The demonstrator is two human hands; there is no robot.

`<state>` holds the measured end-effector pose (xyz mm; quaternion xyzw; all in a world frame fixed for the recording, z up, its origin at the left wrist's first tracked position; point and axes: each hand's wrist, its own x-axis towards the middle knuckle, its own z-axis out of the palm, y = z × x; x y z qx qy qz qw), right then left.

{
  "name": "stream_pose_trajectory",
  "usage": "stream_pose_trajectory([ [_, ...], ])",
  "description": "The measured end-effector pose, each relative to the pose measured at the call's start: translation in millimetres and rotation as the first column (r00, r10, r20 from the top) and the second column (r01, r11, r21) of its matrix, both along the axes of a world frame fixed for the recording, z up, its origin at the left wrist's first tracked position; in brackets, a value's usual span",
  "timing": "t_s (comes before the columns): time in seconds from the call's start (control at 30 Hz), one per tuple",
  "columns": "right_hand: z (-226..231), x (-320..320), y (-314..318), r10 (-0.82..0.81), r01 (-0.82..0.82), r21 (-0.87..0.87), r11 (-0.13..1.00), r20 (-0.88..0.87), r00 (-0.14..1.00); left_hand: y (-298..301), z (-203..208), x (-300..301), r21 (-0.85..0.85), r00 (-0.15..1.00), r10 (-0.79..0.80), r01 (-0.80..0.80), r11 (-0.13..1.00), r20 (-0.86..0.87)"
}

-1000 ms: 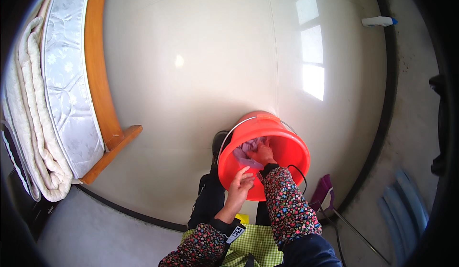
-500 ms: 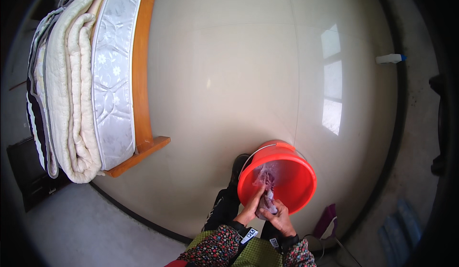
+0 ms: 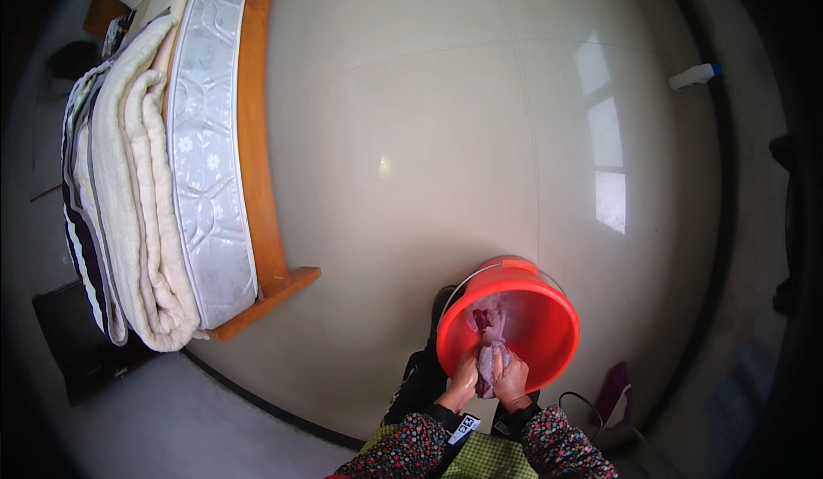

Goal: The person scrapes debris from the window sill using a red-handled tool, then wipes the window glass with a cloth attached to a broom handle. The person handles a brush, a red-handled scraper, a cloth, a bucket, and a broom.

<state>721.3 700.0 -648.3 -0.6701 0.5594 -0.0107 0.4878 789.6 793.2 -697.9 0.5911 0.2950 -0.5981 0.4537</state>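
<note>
A wet, mauve cloth [image 3: 487,368] is bunched between my two hands at the near rim of a red bucket [image 3: 555,329]. My left hand [image 3: 464,378] is closed on the cloth's left side, while my right hand [image 3: 512,378] grips it from the right. The cloth's far end hangs forward into the bucket, where whitish water or suds show. The bucket's wire handle lies against its far side. My fingertips are partly hidden by the cloth.
To the left stands a bed with a wooden frame [image 3: 257,153], a pale quilted mattress [image 3: 206,196] and folded cream bedding [image 3: 141,213]. A white bottle with a blue cap [image 3: 693,77] lies at the far right. A purple object with a cord [image 3: 612,393] is right of the bucket.
My hands have shifted, the right one now further up beside the cloth, which looks more tightly bunched. The whole view has moved slightly.
</note>
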Motion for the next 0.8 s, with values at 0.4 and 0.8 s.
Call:
stream_pose_trajectory([
  [0.4, -145.4, -70.0, -40.5, 0.310, -0.216, 0.350, 0.911, -0.239, 0.920, -24.7, 13.0, 13.0, 0.067, 0.816, -0.430, 0.440, 0.896, 0.387],
  [0.8, -199.0, -36.0, -14.3, 0.171, -0.154, 0.434, 0.888, 0.000, 0.985, -28.5, 15.7, 16.3, 0.025, 0.917, -0.303, 0.307, 0.951, 0.259],
])
